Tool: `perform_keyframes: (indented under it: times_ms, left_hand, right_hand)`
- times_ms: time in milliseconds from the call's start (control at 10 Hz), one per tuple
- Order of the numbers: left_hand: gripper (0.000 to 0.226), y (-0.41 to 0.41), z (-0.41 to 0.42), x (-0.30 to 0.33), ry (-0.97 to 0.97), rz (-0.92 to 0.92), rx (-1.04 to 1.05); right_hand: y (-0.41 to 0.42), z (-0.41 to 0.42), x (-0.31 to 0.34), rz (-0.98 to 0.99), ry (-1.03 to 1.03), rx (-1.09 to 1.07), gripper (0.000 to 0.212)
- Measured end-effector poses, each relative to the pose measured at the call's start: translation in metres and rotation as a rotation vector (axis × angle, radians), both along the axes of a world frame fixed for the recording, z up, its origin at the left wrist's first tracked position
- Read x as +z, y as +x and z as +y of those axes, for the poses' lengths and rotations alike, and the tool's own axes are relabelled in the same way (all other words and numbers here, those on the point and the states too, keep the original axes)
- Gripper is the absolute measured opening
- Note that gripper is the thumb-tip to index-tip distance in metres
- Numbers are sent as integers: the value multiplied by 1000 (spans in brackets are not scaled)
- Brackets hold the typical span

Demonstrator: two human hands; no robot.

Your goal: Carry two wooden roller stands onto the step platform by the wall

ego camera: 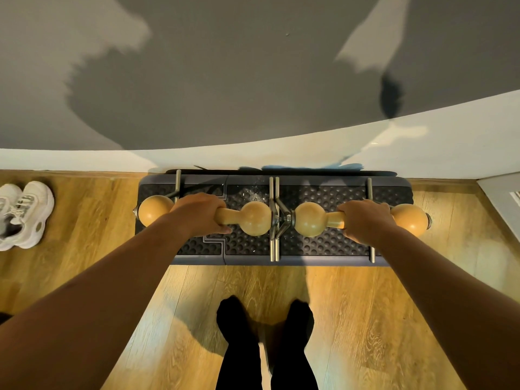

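Two wooden roller stands with ball-shaped ends and metal frames are over the dark studded step platform [323,249] that lies against the wall. My left hand [199,212] grips the thin middle of the left roller stand [254,218]. My right hand [365,220] grips the middle of the right roller stand [309,219]. The two stands sit end to end, their metal frames meeting at the platform's centre. I cannot tell whether their feet touch the platform.
A pair of white sneakers [24,213] stands on the wooden floor to the left, by the wall. My feet in black socks [264,319] are on the floor just in front of the platform. A white door frame [503,198] is at the right.
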State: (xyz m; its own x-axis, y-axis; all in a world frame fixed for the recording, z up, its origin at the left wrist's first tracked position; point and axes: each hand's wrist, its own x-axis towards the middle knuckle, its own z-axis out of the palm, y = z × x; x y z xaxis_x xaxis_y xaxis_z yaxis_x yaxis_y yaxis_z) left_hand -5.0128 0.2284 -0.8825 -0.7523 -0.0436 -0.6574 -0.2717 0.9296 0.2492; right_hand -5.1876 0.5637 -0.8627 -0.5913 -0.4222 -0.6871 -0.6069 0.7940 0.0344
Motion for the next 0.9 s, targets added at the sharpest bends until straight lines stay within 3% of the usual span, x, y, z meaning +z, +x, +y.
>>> perform_keyframes:
  times_ms: [300, 500, 600, 700, 900]
  left_hand:
    - [34, 1, 3, 2, -39, -9, 56]
    - [44, 5, 3, 10, -1, 53, 73]
    - [59, 17, 4, 23, 107, 112, 174]
    - [69, 27, 4, 34, 158, 154, 259]
    - [69, 37, 15, 69, 113, 256, 392]
  right_hand:
    - [0, -1, 4, -21, 22, -13, 26]
    - [0, 7, 12, -91, -1, -33, 65]
    - [7, 11, 25, -114, -44, -72, 86]
    - [12, 10, 35, -103, -104, -91, 91]
    - [18, 2, 73, -75, -258, -90, 94]
